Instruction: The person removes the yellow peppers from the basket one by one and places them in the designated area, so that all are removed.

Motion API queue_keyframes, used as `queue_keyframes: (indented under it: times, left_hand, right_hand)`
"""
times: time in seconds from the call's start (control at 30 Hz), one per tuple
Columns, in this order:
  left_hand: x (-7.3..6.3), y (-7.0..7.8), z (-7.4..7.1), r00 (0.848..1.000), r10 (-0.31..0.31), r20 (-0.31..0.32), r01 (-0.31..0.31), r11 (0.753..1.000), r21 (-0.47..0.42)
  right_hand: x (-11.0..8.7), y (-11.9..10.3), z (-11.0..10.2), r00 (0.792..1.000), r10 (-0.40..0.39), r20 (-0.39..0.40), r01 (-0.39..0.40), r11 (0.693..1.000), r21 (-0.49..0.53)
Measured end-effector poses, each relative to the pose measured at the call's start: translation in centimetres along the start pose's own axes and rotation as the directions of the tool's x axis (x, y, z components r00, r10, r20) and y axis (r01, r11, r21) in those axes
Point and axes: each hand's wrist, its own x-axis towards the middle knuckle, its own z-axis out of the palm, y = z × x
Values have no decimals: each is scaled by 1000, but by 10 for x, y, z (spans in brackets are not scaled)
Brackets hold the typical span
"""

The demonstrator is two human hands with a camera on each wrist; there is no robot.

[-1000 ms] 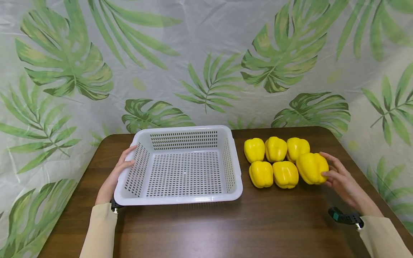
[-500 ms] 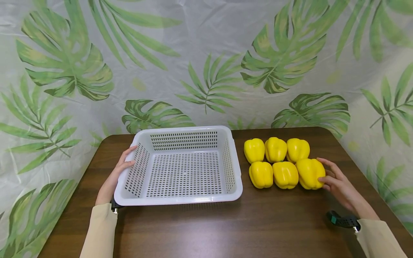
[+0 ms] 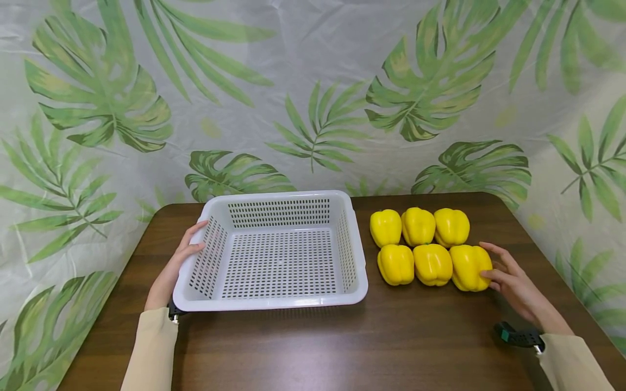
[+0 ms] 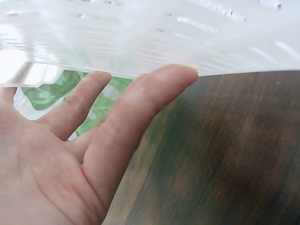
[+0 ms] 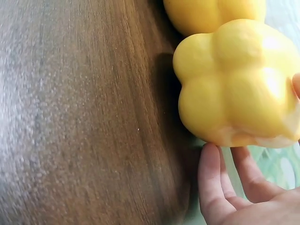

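Observation:
A white perforated plastic basket [image 3: 269, 300] stands on the table, its inside bare. My left hand [image 3: 174, 259] holds its left rim. Two digits lie over the rim, while in the left wrist view other fingers [image 4: 126, 117] touch the outer wall from beneath the rim. At the right are several yellow bell peppers in two rows. With thumb and fingers, my right hand [image 3: 515, 288] grips the near-right bell pepper [image 3: 468, 267], which rests on the table. In the right wrist view, fingertips [image 5: 209, 157] touch that pepper's side; only a bit of thumb shows at the edge.
The other bell peppers [image 3: 432, 264] sit close together between the basket and my right hand. Dark wood covers the table [image 3: 313, 347]. Behind it hangs a leaf-patterned cloth [image 3: 318, 70], close to the table's far edge.
My right hand has lowered the bell pepper toward me onto the table, at the right end of the near row. The left hand and basket have stayed still.

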Motion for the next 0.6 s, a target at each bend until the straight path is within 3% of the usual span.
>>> queue_keyframes:
  times: [0.27, 0.43, 0.6]
  left_hand:
    - [-1, 5, 1, 997, -78, 5, 78, 997, 9]
    - [-5, 12, -1, 983, -184, -13, 184, 974, 132]
    - [-4, 23, -7, 981, -185, -66, 196, 939, 282]
  right_hand:
    - [2, -3, 1, 999, -12, -29, 12, 1000, 8]
    - [6, -11, 1, 994, -82, -66, 83, 996, 23]
    - [14, -24, 3, 984, -157, -84, 161, 986, 38]
